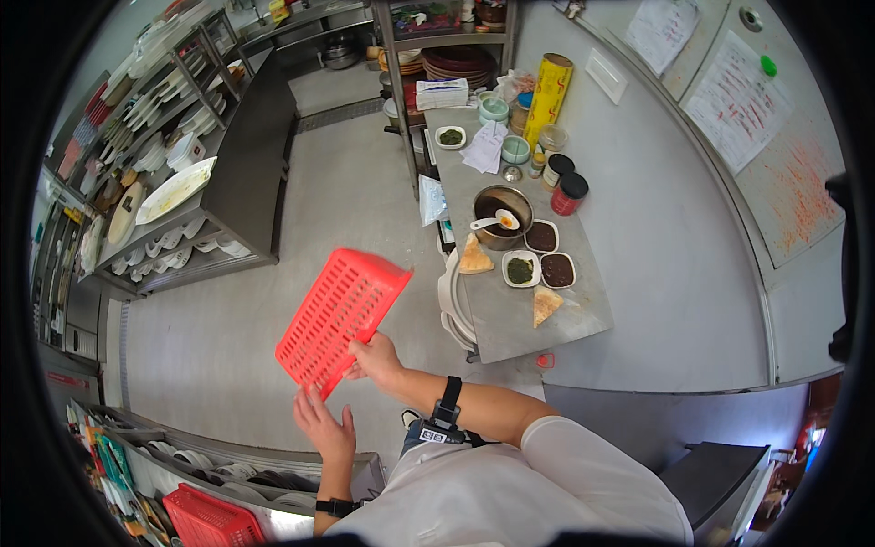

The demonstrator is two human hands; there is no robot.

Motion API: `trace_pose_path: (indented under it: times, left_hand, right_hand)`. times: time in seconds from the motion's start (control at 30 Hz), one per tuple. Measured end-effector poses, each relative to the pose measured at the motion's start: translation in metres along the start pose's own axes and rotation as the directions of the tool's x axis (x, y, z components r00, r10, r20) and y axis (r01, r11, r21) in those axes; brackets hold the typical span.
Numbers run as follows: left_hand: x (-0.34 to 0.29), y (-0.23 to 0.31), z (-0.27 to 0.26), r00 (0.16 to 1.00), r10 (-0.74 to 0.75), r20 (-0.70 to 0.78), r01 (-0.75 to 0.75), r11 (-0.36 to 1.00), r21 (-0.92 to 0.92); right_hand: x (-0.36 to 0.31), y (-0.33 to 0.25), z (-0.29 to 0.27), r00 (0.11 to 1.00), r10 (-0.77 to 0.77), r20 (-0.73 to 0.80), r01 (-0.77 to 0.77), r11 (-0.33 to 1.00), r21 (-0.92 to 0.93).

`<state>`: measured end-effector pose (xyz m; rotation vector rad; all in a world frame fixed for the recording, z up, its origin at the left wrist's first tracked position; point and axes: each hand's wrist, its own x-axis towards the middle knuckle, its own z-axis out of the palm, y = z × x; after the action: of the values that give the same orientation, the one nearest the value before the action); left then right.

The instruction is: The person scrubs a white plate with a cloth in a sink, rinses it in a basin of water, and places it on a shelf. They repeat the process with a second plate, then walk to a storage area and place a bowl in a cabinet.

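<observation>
A red slotted plastic basket (337, 314) is held tilted in the air over the floor, its perforated base facing up toward me. My right hand (375, 362) is closed on its near right edge, thumb on the outside and the other fingers partly hidden behind it. At the basket's lower corner is my left hand (325, 430), fingers stretched out with the tips at the rim and the thumb apart. Whether those fingertips press on the basket or only brush it, I cannot tell.
To the right, a steel counter (506, 328) bears a metal pot (497, 239) with a white ladle, sauce dishes and triangular bread pieces. Shelves of plates (173, 137) stand at the left. Another red basket (210, 520) sits at the lower left, beside a dish rack.
</observation>
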<state>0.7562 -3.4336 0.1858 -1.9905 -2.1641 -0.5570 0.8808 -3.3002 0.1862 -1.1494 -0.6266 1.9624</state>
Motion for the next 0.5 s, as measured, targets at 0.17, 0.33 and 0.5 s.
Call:
trace_pose_path:
  times: [0.17, 0.33, 0.5]
  left_hand:
    - [0.003, -0.01, 0.019, 0.998, -0.062, 0.004, 0.062, 0.998, -0.018]
    - [-0.018, -0.025, 0.031, 0.978, -0.136, 0.156, 0.133, 0.991, 0.031]
    - [-0.023, -0.03, 0.04, 0.967, -0.167, 0.191, 0.161, 0.986, 0.046]
  right_hand:
    - [-0.003, 0.045, 0.019, 0.986, 0.168, -0.012, -0.168, 0.977, -0.132]
    - [-0.005, 0.06, 0.028, 0.978, 0.206, 0.035, -0.188, 0.942, -0.279]
    - [0.004, 0.065, 0.022, 0.971, 0.224, 0.08, -0.176, 0.903, -0.392]
